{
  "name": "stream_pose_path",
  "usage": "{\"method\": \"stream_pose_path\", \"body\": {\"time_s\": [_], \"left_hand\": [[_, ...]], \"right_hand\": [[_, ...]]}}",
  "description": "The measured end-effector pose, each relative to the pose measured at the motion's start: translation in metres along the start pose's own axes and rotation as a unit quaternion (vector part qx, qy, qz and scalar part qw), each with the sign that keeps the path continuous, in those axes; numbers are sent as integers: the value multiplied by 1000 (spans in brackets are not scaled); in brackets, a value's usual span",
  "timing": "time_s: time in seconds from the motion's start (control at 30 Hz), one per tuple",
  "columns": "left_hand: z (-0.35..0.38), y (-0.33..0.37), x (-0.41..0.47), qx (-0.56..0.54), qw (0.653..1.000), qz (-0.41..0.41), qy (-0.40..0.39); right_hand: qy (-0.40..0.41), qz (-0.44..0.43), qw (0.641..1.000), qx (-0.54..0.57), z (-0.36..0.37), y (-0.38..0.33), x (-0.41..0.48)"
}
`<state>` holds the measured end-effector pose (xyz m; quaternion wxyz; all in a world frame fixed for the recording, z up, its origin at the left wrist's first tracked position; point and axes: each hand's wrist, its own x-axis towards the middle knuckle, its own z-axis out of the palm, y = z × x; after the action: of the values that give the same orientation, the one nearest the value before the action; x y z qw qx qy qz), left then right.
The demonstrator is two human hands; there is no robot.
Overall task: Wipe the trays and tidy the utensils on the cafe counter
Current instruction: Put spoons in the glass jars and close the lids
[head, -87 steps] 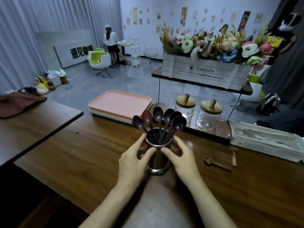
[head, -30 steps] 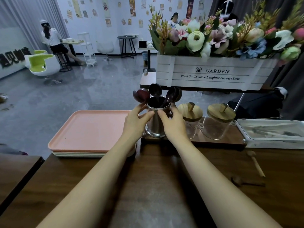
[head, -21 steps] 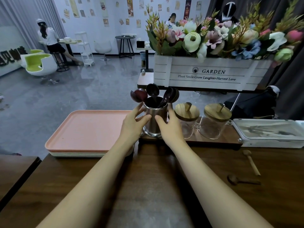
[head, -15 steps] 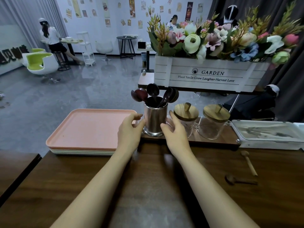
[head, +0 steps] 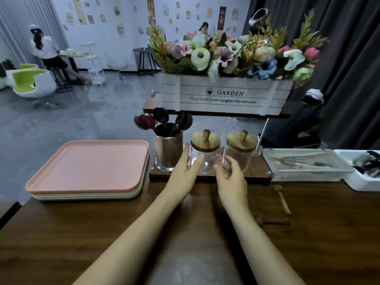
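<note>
A metal cup holding several dark spoons stands at the left end of the low wooden shelf at the back of the counter. My left hand is open just right of the cup, fingers apart, holding nothing. My right hand is open in front of two glass jars with wooden lids. A stack of trays, pink on top, lies to the left. Two loose wooden spoons lie on the counter at the right.
A white flower box marked GARDEN sits on a raised shelf above the jars. White bins with metal utensils stand at the right. The brown wooden counter stretches in front. A person sits far back left.
Both hands carried the cup of spoons from the counter's middle to the low shelf, set it down and let go. They have since drifted right, toward the jars.
</note>
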<state>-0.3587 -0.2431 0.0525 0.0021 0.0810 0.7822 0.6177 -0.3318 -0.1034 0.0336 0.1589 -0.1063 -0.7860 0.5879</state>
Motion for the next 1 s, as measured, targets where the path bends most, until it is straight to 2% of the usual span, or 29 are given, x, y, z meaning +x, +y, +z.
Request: {"method": "stream_pose_path", "body": {"time_s": [0.13,0.4,0.53,0.67,0.8,1.0], "left_hand": [[12,-4,14,-20,999,-27,4],[15,-17,7,-28,1000,-10,6],[31,-7,-40,-58,998,0,24],[60,-6,-91,-14,998,22,57],[99,-4,-138,-23,994,-2,105],[155,5,-196,3,988,-19,155]], "right_hand": [[-67,5,998,6,5,0,13],[-92,-23,995,23,-5,-4,11],[-104,-38,993,49,-35,3,-14],[-123,-35,989,70,-70,19,-42],[-157,-14,981,115,-112,41,-71],[-215,-3,971,105,-168,71,-98]]}}
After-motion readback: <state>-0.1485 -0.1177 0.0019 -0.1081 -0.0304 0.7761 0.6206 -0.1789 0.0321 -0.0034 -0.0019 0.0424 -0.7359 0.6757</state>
